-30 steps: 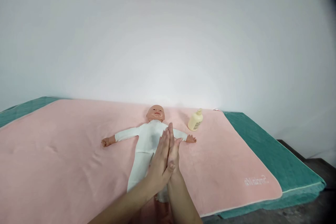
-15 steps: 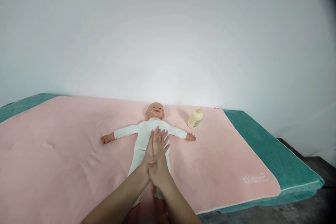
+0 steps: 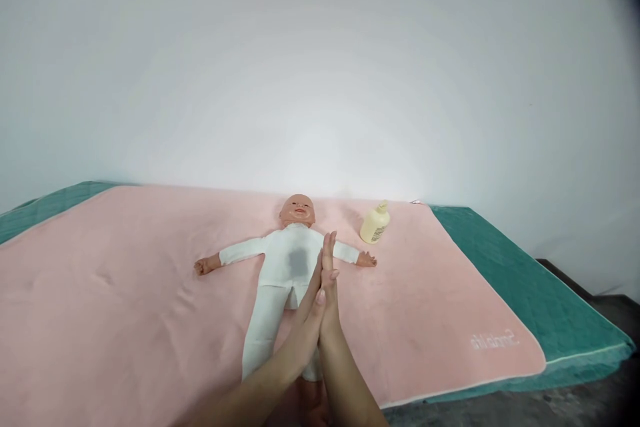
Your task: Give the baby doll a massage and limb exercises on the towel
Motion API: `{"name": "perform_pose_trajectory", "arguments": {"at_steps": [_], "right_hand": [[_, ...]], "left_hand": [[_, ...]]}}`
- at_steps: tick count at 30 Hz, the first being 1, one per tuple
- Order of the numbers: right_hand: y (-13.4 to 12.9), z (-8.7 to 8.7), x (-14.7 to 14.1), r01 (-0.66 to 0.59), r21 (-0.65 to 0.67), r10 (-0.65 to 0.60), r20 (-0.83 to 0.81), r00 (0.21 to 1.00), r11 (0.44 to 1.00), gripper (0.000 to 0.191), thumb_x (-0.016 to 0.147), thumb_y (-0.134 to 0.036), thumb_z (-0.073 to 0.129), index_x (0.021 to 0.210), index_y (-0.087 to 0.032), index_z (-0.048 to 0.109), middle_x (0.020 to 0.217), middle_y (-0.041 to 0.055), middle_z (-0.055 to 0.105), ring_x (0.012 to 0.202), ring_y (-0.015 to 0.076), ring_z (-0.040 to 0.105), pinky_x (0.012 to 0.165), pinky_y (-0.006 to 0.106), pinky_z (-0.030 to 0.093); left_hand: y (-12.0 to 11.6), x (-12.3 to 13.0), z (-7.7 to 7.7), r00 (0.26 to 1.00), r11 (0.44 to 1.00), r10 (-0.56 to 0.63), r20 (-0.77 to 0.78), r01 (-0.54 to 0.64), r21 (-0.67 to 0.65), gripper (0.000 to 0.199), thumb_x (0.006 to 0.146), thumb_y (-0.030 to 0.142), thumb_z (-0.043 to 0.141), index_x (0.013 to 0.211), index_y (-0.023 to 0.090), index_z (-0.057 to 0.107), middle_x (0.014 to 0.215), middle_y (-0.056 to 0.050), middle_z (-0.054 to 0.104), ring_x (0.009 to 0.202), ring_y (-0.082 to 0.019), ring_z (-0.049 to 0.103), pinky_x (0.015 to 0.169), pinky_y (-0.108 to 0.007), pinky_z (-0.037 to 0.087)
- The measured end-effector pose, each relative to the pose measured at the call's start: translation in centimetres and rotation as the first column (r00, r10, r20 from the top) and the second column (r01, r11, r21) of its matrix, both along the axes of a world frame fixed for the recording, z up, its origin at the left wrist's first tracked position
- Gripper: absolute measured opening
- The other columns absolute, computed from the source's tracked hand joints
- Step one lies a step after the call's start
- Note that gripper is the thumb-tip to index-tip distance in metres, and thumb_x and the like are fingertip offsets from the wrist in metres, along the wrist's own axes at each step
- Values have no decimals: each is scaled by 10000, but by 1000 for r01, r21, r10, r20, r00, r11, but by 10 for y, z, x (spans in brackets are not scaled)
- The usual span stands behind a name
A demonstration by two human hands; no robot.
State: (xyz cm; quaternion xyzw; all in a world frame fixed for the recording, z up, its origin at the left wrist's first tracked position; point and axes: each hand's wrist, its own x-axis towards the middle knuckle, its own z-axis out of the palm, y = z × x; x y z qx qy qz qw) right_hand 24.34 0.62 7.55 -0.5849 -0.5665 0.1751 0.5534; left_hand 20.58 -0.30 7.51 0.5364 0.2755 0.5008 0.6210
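My left hand (image 3: pixel 306 319) and my right hand (image 3: pixel 330 310) are pressed palm to palm, fingers straight and pointing away from me. Nothing shows between them. They hover over the right side of a baby doll (image 3: pixel 280 260) that lies on its back with arms spread. White cloth covers the doll's body and limbs, and a dark grey patch marks its chest. My hands and forearms hide part of its torso and one leg. Beyond my fingertips, to the right of the doll's head, a pale yellow pump bottle (image 3: pixel 375 223) stands upright.
A pink mat (image 3: pixel 125 293) lies under the doll and bottle, with mirrored white lettering near its right corner. Below it is a green quilted pad (image 3: pixel 520 280) whose right edge drops off to a dark floor. A pale wall (image 3: pixel 320 80) rises directly behind.
My joined hands have shifted to the right and turned, so the left palm shows less spread against the right. The doll's chest patch is now uncovered. The view has moved slightly.
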Motion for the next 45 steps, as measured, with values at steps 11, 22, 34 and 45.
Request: {"name": "perform_pose_trajectory", "arguments": {"at_steps": [11,22,34,45], "right_hand": [[-3,38,-13,-163,321,345,-926,150,933,620,892,-624,419,1440,-334,431,1505,4,441,1446,213,332,1205,482,257],[99,18,34,-318,53,313,-381,870,947,465,948,-560,422,1095,-170,630,1093,95,703,1055,221,652,973,364,481],[85,-36,86,-590,-176,586,511,629,788,747,938,-625,353,1526,-172,263,1588,132,265,1499,256,176,1222,503,205],[85,-43,94,-632,-312,678,545,493,710,591,963,-591,320,1475,-301,370,1599,25,237,1514,265,58,1228,541,42]], "left_hand": [[42,-35,17,842,568,338,-421,174,804,626,972,581,269,1488,246,384,1605,-89,235,1488,-343,148,1180,-619,155],[136,-42,12,496,303,805,-326,130,944,316,922,169,466,1157,194,675,1159,-113,676,1070,-273,605,862,-427,516],[130,-84,-22,600,419,539,-592,419,806,514,950,338,517,1447,245,424,1454,-91,499,1340,-240,464,1095,-444,415],[139,-100,-41,640,463,582,-501,246,852,371,984,296,452,1333,216,545,1333,-92,609,1260,-224,544,1036,-441,482]]}}
